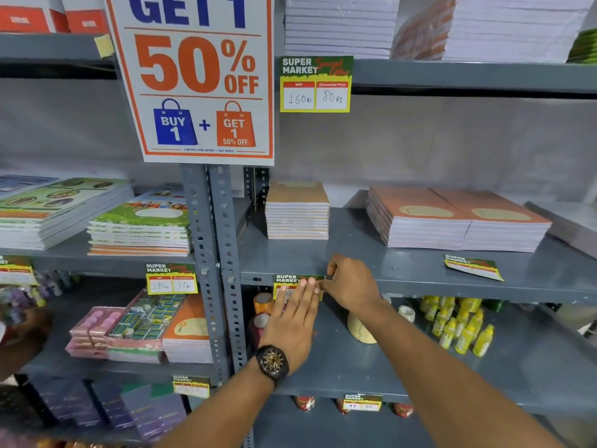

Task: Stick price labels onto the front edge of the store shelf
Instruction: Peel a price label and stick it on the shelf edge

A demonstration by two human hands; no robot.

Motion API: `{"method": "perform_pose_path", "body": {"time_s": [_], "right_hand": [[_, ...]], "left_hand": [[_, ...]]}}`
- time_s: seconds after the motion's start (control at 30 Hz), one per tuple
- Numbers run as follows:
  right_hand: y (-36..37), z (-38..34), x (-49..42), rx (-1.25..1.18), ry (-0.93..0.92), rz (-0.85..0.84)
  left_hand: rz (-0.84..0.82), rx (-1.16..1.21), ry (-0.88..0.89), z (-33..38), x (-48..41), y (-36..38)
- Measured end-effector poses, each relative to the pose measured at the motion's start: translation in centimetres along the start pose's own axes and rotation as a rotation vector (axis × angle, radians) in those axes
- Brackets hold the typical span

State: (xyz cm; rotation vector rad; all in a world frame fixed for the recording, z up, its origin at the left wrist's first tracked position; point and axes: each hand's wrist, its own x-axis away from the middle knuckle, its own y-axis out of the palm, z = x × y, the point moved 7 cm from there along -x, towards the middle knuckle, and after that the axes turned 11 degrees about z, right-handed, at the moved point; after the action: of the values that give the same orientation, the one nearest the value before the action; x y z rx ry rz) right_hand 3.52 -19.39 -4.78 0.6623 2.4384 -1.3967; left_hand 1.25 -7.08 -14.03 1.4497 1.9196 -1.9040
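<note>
Shop: price-labelled shelves (420,281), discount poster (197,76).

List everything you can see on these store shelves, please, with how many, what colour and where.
Promo poster: one, white with orange and blue print, on the upright post.
Price labels on shelf edges: at least six, green and yellow; one at top, one being pressed on.
Loose label: one, lying flat on the middle shelf, right.
Notebook stacks: tan at centre, orange at right, green at left.
Yellow bottles: a cluster, lower shelf, right.
Tape rolls: about two, brownish, behind the left hand.
Wristwatch: one, black, left wrist.
Left hand: flat against the label.
Right hand: pinching the label's right edge.
</note>
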Motion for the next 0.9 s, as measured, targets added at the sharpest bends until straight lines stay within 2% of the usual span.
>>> {"method": "perform_pose_path", "body": {"time_s": [0.13, 0.43, 0.57, 0.63, 0.7, 0.77, 0.83, 0.9], "right_hand": [[0.2, 0.3, -0.2, -0.005, 0.0, 0.002], [0.6, 0.3, -0.4, 0.043, -0.089, -0.008], [0.4, 0.3, -0.2, 0.026, -0.099, -0.007], [0.5, 0.8, -0.2, -0.07, -0.073, -0.058], [-0.1, 1.5, 0.0, -0.274, -0.025, -0.127], [-2.1, 3.2, 0.0, -0.438, 0.034, -0.126], [-4.7, 5.9, -0.6, -0.528, 0.119, -0.049], [-8.9, 10.1, -1.7, -0.494, 0.175, 0.114]], "left_hand": [[-0.028, -0.054, -0.067, -0.9, -0.6, 1.1], [-0.161, -0.133, -0.068, -1.8, -0.7, 3.8], [-0.143, -0.086, -0.091, -1.4, -0.6, 2.4], [-0.093, -0.05, -0.106, -0.8, -0.6, 1.1], [-0.043, 0.007, -0.124, 0.2, -0.9, -0.1], [0.012, 0.076, -0.11, 2.0, -1.9, -1.3], [0.055, 0.133, -0.084, 3.6, -3.8, -2.4], [0.098, 0.211, -0.093, 5.8, -7.2, -3.6]]}}
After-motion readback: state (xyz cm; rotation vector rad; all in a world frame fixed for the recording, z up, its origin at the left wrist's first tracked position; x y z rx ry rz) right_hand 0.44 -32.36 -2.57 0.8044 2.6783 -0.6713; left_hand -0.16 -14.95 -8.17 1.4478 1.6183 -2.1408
